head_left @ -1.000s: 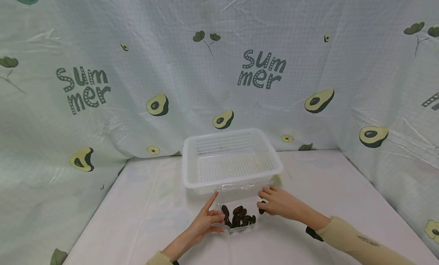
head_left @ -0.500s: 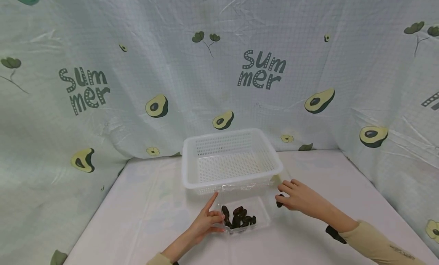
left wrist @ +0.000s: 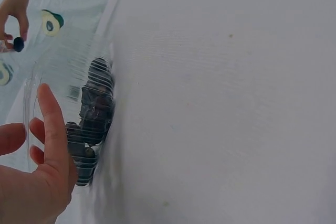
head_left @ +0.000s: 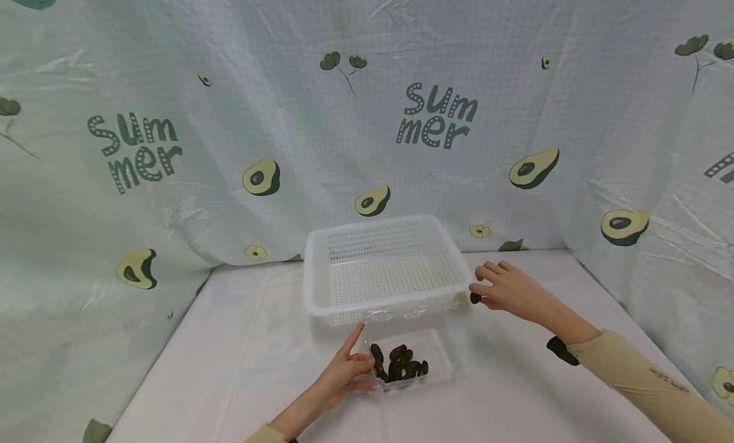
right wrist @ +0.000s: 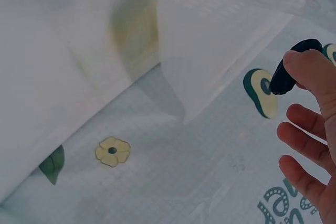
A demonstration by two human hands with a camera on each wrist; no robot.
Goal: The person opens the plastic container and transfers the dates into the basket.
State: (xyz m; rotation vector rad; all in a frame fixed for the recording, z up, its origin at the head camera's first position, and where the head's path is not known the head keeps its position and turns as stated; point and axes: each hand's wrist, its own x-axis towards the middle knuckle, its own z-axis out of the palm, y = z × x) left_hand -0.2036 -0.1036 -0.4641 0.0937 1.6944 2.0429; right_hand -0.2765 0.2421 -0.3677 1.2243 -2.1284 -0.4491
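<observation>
In the head view, my right hand (head_left: 513, 292) is raised beside the basket's right front corner, pinching a dark date (head_left: 475, 298). The right wrist view has this date (right wrist: 284, 81) under the thumb, the other fingers spread apart. My left hand (head_left: 341, 373) rests against the left side of a clear plastic box (head_left: 438, 360), its index finger stretched out and the others touching the wall. Several dark brown dates (head_left: 395, 370) lie in the box's left part. Through the clear wall, the left wrist view shows dates (left wrist: 97, 108) next to my left hand (left wrist: 39, 182).
A white perforated basket (head_left: 312, 274) stands behind the box, with the clear raised lid (head_left: 395, 313) against its front. White cloth (head_left: 246, 341) covers the table. A printed curtain (head_left: 229, 111) encloses the back and sides.
My right hand has moved right, away from the box, then up and back beside the basket, with the date still pinched. My left hand and the box stay put.
</observation>
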